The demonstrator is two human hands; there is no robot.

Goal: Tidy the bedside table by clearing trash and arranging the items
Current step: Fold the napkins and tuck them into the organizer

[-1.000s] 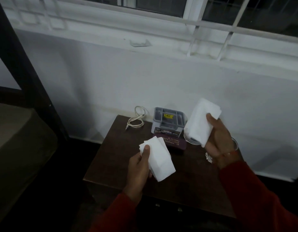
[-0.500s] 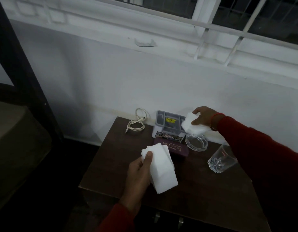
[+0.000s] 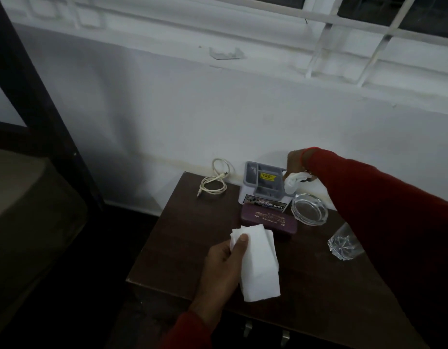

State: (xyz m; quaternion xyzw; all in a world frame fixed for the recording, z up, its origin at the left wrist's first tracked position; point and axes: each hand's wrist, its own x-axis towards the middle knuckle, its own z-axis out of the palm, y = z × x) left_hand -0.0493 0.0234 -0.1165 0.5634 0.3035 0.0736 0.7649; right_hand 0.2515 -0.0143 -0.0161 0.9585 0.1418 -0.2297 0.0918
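A folded stack of tissues is pinched in the left hand above the near half of the bench, thumb on top. At 1 o'clock from it, the right hand is closed around a crumpled tissue, which is pressed against the right edge of the organiser at the back of the bench.

If the wad is pushed too hard, the light organiser could be tipped or shoved toward the wall. The ashtray lies just under the right forearm, at 5 o'clock from the organiser, and the glass stands further toward 5 o'clock, close beneath the sleeve; either could be knocked off when the arm is drawn back low. The case sits against the organiser's front. The cable, at 9 o'clock from the organiser, is well clear. Loose sheets could slip from the left hand's light pinch.
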